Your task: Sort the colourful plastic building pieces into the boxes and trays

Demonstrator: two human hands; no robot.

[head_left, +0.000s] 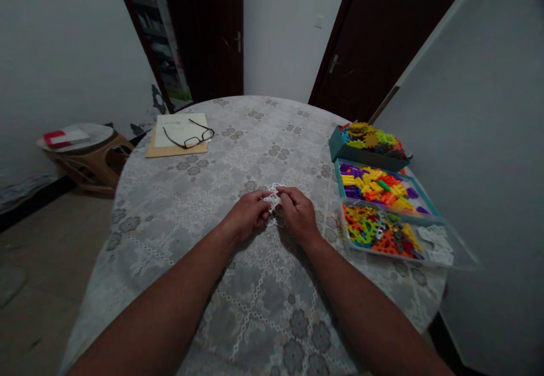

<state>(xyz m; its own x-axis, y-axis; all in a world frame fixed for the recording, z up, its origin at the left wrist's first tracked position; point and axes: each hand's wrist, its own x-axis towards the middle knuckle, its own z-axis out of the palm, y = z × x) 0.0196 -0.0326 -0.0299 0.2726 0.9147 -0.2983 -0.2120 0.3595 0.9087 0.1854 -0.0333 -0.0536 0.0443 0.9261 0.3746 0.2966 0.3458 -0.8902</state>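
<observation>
while both forearms (178,291) reach in over the patterned tablecloth (255,330), the left hand (246,215) and the right hand (301,215) nearly meet around a white openwork piece (273,200), which sits near the middle of the table, low over the cloth. the left hand is curled, its thumb and forefinger closed at the piece's left side; the right hand is likewise curled, its fingertips pinched together on the right side. whether this is one part or several joined cannot be told, since the fingers cover much of it.

it looks like thin molded plastic, so it is probably very light and fairly stiff, with a little flex across the open lattice. the surface may be somewhat smooth, but the holes and edges should give fingertips good purchase. the narrow bars are likely the weak spots if twisted. a pinch at the solid outer edges, one hand per side, seems the best hold. similar white pieces (437,243) lie in the clear tray (345,237) at the right.
</observation>
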